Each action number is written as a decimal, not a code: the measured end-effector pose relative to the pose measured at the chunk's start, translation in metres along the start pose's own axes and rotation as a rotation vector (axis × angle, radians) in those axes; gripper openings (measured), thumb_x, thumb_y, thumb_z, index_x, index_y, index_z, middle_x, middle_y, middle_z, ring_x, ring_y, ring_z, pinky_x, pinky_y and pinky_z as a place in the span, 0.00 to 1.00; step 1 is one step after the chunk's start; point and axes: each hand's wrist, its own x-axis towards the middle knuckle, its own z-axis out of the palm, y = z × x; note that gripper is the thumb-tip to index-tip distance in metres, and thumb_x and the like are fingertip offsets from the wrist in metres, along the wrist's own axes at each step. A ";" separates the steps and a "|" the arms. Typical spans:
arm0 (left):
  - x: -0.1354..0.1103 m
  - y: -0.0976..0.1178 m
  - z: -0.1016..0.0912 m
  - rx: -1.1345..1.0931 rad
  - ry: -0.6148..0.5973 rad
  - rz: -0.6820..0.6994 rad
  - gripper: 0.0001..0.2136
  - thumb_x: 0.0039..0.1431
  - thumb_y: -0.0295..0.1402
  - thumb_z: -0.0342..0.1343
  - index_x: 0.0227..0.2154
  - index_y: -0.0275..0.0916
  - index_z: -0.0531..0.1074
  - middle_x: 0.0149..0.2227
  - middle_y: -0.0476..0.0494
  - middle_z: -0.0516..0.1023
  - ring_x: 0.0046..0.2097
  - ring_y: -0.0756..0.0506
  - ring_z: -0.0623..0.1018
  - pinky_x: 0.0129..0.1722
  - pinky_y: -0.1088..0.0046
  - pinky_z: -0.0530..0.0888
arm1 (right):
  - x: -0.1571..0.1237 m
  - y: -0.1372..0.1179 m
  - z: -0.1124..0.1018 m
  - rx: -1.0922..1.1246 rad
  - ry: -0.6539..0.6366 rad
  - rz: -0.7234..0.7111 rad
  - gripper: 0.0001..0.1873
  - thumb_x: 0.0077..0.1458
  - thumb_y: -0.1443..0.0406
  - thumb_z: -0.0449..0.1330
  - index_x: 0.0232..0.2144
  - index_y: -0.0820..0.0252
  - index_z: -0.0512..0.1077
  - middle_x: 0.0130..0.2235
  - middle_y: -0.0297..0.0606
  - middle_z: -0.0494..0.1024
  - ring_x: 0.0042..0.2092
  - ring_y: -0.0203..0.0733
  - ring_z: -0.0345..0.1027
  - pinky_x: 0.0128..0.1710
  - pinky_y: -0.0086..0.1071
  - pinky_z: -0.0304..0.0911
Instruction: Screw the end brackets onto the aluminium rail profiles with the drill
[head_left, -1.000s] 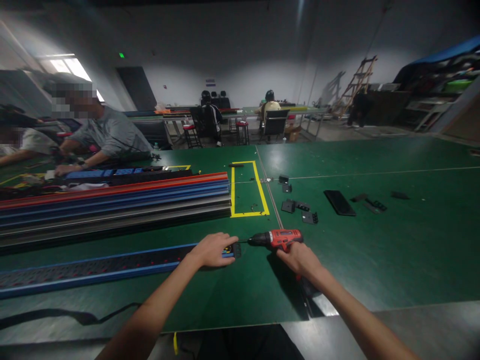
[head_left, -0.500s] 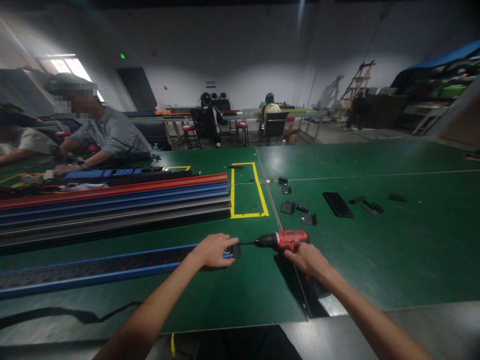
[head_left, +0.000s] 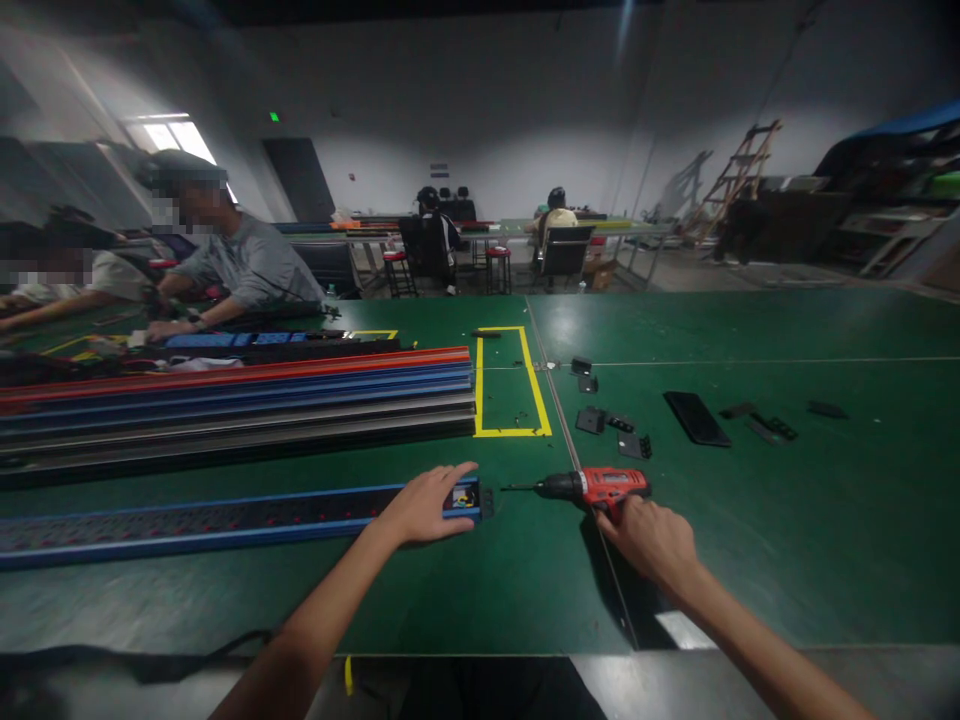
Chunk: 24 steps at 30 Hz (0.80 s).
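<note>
A long blue-edged power strip with a dark, red-dotted face lies across the left of the table. My left hand spans it near its right end, thumb on the near edge and fingers over the far edge. Coloured wires show in the open end just past the fingers. A black end cap sits at that end. In my right hand is a red and black cordless drill, fingers wrapped round its handle. Its long bit points left, the tip a short gap from the end cap.
Stacked red, blue and grey profiles lie beyond the strip. Black brackets and a dark flat phone-like slab are on the right. Yellow tape marks a rectangle. A co-worker in grey works at the far left.
The drill has drawn back to the right, and its bit has come away from the end cap. My left hand stays on the strip. The whole view has shifted slightly.
</note>
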 end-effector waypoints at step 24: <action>-0.237 -0.270 -0.062 0.327 0.009 -0.250 0.38 0.61 0.59 0.57 0.69 0.45 0.63 0.64 0.33 0.73 0.63 0.31 0.74 0.62 0.53 0.70 | 0.054 -0.172 -0.027 0.358 -0.223 -0.870 0.34 0.49 0.64 0.73 0.56 0.67 0.69 0.54 0.58 0.76 0.54 0.59 0.72 0.54 0.49 0.68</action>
